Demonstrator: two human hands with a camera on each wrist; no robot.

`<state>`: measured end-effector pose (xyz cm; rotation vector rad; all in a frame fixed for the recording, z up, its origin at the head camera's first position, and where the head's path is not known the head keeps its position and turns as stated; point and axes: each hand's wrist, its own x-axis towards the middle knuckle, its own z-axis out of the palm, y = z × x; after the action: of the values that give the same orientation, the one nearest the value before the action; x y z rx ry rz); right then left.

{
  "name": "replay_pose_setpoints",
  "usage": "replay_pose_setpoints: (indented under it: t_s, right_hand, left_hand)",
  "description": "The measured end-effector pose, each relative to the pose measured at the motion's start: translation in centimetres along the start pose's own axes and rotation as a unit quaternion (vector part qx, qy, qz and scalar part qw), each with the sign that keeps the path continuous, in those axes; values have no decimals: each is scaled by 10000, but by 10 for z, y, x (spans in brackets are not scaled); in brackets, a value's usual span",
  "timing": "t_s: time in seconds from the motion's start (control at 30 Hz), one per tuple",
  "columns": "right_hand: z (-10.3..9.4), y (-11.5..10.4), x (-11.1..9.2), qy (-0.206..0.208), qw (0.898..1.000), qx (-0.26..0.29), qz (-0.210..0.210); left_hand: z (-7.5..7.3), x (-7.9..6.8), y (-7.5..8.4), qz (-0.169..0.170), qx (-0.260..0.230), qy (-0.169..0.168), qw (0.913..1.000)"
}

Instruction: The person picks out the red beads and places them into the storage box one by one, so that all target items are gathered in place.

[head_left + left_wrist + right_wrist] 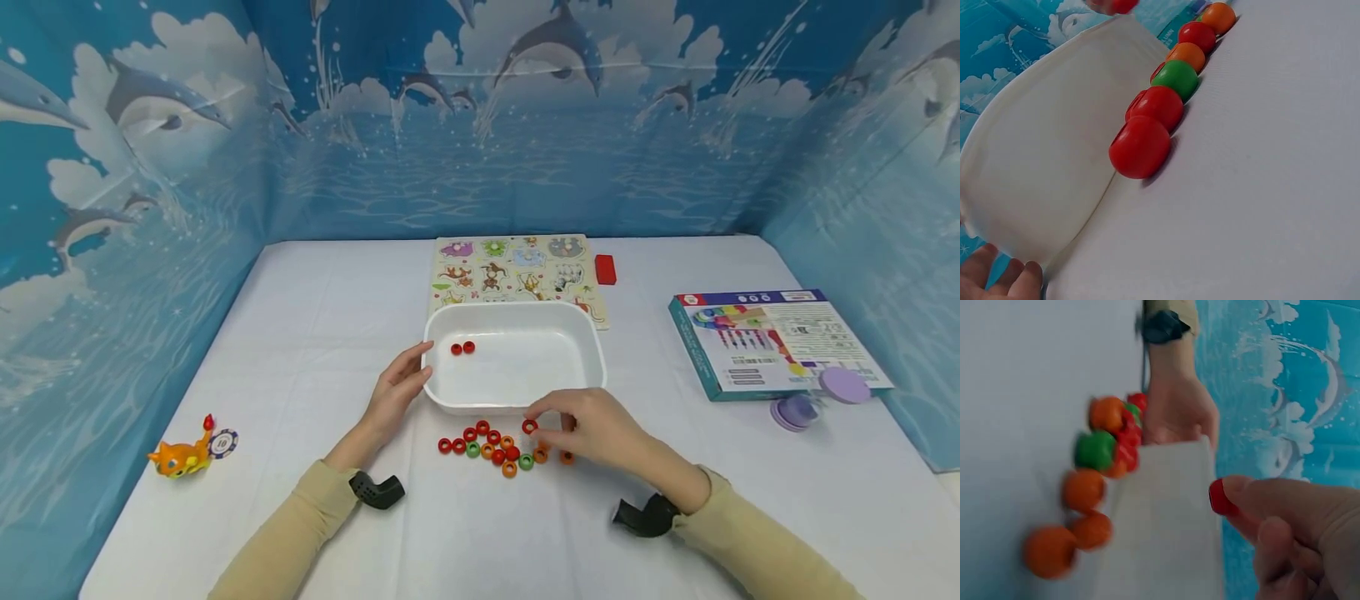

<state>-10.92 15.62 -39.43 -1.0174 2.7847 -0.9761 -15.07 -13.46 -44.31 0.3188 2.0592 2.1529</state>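
Head view: glossy, holed red, orange and green beads (498,457) cluster off the near edge of a white tray (525,358), where the right hand (588,423) pinches one red bead (1218,499); the left hand (393,390), fingers relaxed, touches its left edge.

With our left hand (392,393) we are holding the tray (517,362), our right hand (596,423) pinching a red bead (529,421) near other beads (498,457).
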Motion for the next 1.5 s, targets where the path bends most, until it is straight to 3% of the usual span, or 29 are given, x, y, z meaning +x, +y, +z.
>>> replay_pose_setpoints:
  t_s: [0.17, 0.3, 0.47, 0.63, 0.77, 1.03, 1.37, 1.5]
  right_hand:
    - [-41, -2, 37, -67, 9980, -88, -624]
    - [-57, 3, 78, -191, 9976, 23, -667]
    - [-52, 18, 125, -701, 9962, 417, -290]
    - [-29, 39, 153, -1203, 9892, 832, 17]
    - [-14, 51, 162, -1509, 9846, 860, 177]
    - [6, 63, 163, -1823, 9820, 423, 262]
    - [14, 64, 165, -1826, 9828, 165, 220]
    - [9, 61, 165, -1859, 9820, 70, 331]
  left_hand:
    - [-1, -1, 0, 30, 24, 19, 10000]
    - [-2, -1, -2, 15, 52, 21, 10000]
    - [-2, 0, -3, -3, 60, 3, 10000]
    - [-1, -1, -4, 13, 26, -24, 10000]
    - [0, -1, -3, 17, 23, -11, 10000]
    - [1, -2, -1, 84, 75, -23, 9999]
    - [0, 0, 0, 68, 15, -24, 10000]
    - [-1, 0, -1, 88, 5, -58, 9999]
